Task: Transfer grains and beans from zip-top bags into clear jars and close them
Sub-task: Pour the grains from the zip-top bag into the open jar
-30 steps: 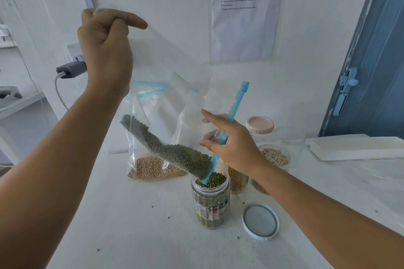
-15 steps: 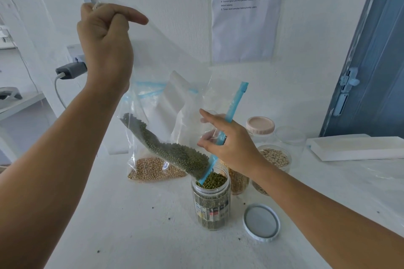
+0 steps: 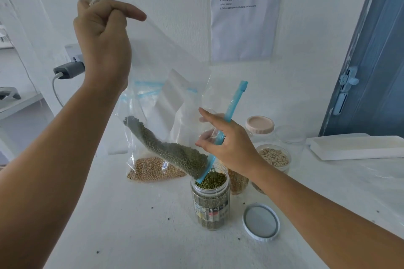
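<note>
My left hand (image 3: 102, 37) pinches the bottom corner of a clear zip-top bag (image 3: 166, 76) and holds it high and tilted. Green mung beans (image 3: 168, 150) lie along the bag's lower edge, sliding toward its blue zip mouth (image 3: 229, 124). My right hand (image 3: 227, 144) grips the mouth by the blue strip, right over an open clear jar (image 3: 211, 201) that is nearly full of green beans. The jar's white lid (image 3: 261, 221) lies flat on the table to its right.
A bag of tan beans (image 3: 153, 170) stands behind the jar. Further jars sit at the back right: one with pale beans (image 3: 275, 157), one with a pink lid (image 3: 259, 125), one with yellow grain (image 3: 238, 181). A white foam block (image 3: 354, 146) lies right; a charger (image 3: 68, 70) is plugged in left.
My left hand has lifted the bag's corner slightly higher, steepening the tilt. The beans have shifted down toward the mouth and the jar has filled a little more.
</note>
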